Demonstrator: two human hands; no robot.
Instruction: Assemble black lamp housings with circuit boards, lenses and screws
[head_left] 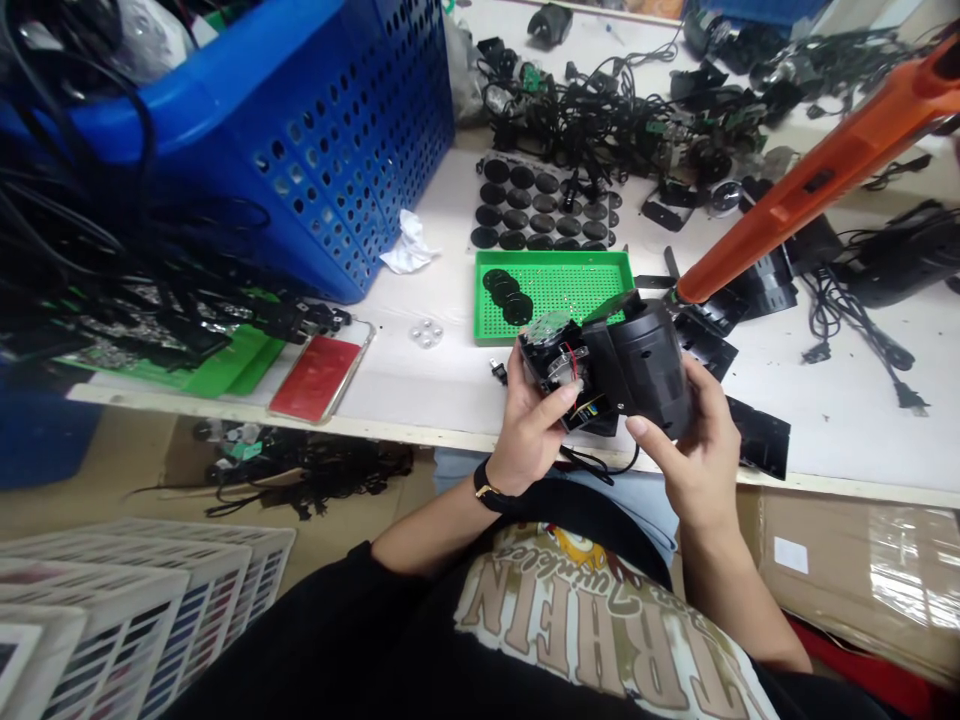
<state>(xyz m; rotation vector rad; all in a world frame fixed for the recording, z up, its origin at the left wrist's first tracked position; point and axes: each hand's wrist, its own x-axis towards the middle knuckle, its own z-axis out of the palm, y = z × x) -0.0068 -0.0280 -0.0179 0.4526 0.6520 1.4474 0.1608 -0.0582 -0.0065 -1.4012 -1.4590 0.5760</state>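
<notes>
My left hand (529, 430) grips the open section (556, 350) of a black plastic device, where a red wire, a silvery part and a clear patterned disc show. Its thumb presses on the inside near the wire. My right hand (705, 455) is wrapped round the device's rounded black housing (649, 365), thumb along the near edge. A black cable (600, 468) hangs below. Just behind the housing is the tip of an orange electric screwdriver (817, 180), slanting in from the upper right; no hand is on it. Whether its tip touches the device is unclear.
A green perforated tray (478, 300) holds black discs (510, 296) and small bits. Behind it lies a sheet of black discs (544, 205). A blue basket (330, 130) stands left, near a red phone (316, 378). Tangled cables and parts (600, 110) cover the back.
</notes>
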